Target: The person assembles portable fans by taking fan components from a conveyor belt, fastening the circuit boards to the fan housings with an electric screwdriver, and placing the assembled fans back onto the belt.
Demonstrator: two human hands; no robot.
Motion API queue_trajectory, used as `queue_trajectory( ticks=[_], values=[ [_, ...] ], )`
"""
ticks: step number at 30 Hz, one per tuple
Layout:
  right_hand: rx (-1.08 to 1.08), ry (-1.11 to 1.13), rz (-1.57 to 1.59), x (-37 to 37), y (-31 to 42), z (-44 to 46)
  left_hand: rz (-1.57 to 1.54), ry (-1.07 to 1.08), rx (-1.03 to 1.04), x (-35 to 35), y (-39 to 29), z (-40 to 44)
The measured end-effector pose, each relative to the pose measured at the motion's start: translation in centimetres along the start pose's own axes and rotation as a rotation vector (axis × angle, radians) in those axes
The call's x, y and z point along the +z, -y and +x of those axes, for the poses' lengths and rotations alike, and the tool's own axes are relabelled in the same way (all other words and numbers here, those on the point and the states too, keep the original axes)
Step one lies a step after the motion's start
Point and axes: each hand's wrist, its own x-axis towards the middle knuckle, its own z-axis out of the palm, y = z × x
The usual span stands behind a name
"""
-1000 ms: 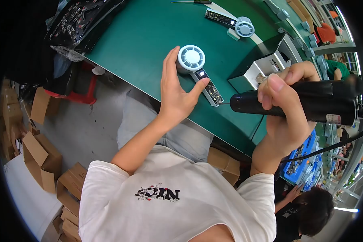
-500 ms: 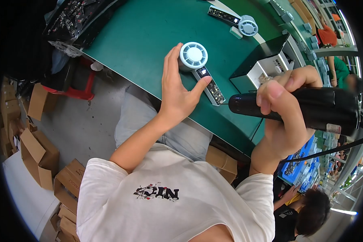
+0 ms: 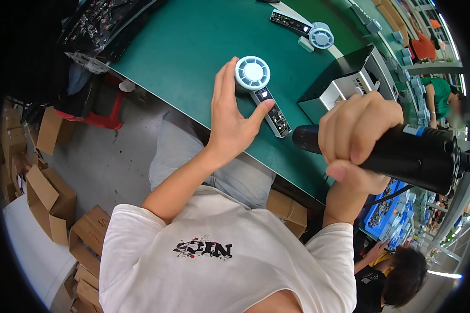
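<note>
At the far left, open cardboard boxes [image 3: 49, 201] stand on the grey floor [image 3: 125, 167]. To their right and farther up is a red stool [image 3: 94, 117], partly hidden by dark material. Above it, a black bag [image 3: 107, 26] full of small parts lies at the corner of the green tabletop [image 3: 177, 68].

Near the middle, the person's left hand [image 3: 232, 117] is curved and partly open around a light-blue handheld fan [image 3: 265, 95], its fingers along the left side of the round head and its thumb on the handle. The fan is at the near side of the tabletop, grille up, with the circuit board in its handle exposed.

Beyond it to the right lies a second fan [image 3: 304, 26], also with its board showing, just beside a small pale block [image 3: 306, 44]. Nearer stands a black and silver box [image 3: 350, 83].

The right hand [image 3: 359, 138] is closed firmly around a black electric screwdriver [image 3: 415, 159], whose nose points left, near the end of the fan's handle; its bit cannot be made out.

Below that hand is a blue tray [image 3: 384, 211] of parts, near a co-worker in black [image 3: 402, 276]. Farther right, another person wears green [image 3: 437, 96].
</note>
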Motion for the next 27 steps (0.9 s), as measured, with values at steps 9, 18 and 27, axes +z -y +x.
queue_trajectory(
  ticks=[9,18,27],
  values=[
    [-0.051,0.321,0.259,-0.4,-0.7,-0.7,0.048,-0.010,0.030,0.0,-0.2,0.0],
    [-0.217,0.337,0.414,-0.7,-3.5,-0.3,0.041,-0.004,0.019,-0.2,-0.1,0.1],
    [0.076,-0.100,0.084,-0.4,1.8,-0.4,0.039,0.024,-0.003,-0.2,-0.3,0.3]
  ],
)
